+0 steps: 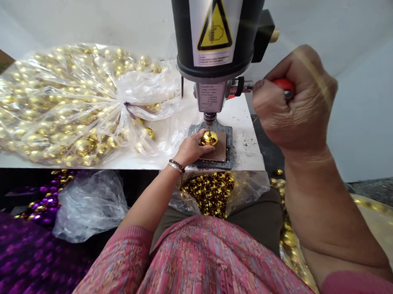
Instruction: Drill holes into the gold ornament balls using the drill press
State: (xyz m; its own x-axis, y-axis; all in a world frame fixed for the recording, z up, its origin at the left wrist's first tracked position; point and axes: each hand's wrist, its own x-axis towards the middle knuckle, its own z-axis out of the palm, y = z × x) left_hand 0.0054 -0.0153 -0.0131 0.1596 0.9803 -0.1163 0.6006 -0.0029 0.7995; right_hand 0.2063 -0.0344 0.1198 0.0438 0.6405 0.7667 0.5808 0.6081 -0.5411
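My left hand (196,148) pinches a shiny gold ball (209,138) between thumb and fingers. The ball rests on a brown square board (220,152) on the grey base (230,159) of a bench drill press (212,71). Straight above the ball is the press's spindle (210,117), its thin tip reaching the ball's top; whether it has gone in I cannot tell. On the right side of the press, my right hand (294,102) is closed around the red-ended lever handle (285,88).
A tied clear bag of gold balls (66,110) covers the left of the white table (244,118). Dark shavings lie around the base. An open bag of gold pieces (208,190) sits at my lap. Purple balls (48,201) and crumpled plastic (90,205) are lower left.
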